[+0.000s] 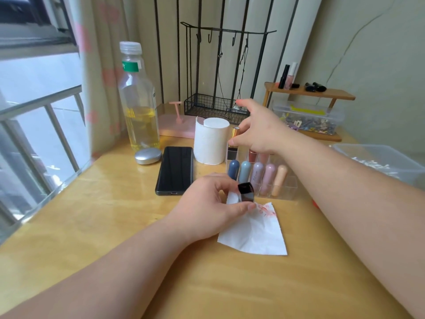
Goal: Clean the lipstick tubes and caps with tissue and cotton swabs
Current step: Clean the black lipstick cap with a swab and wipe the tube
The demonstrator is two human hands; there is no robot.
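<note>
Two bare forearms are being held out over the yellow wooden desk (103,226). A glossy black lipstick casing (246,193) is being pinched upright by the left grip (207,210), thumb below and curled fingers above. The grip is clamped on the casing together with the upper corner of a white tissue (255,233). Whether the casing is a cap or a tube base cannot be told. The rest of the tissue is being supported flat by the desk, just below and right of this grip, and red smears are being shown near its top edge.

Further out, the right grip (257,130) is being held apart, fingers spread and nothing enclosed, above a clear organiser (287,192). A gold lipstick tube (235,132) is being stood upright at the organiser's far left corner, just beside this grip's thumb; contact cannot be told. Beneath the right wrist, a row of pastel tubes (257,173) is being stored upright.

Left of the right grip, a tissue roll (210,141) is being stood on end. Beyond and left of the left grip, a dark phone (176,169) is being laid flat. Well right of both grips, a clear box (379,157) is being shown at the desk edge.
</note>
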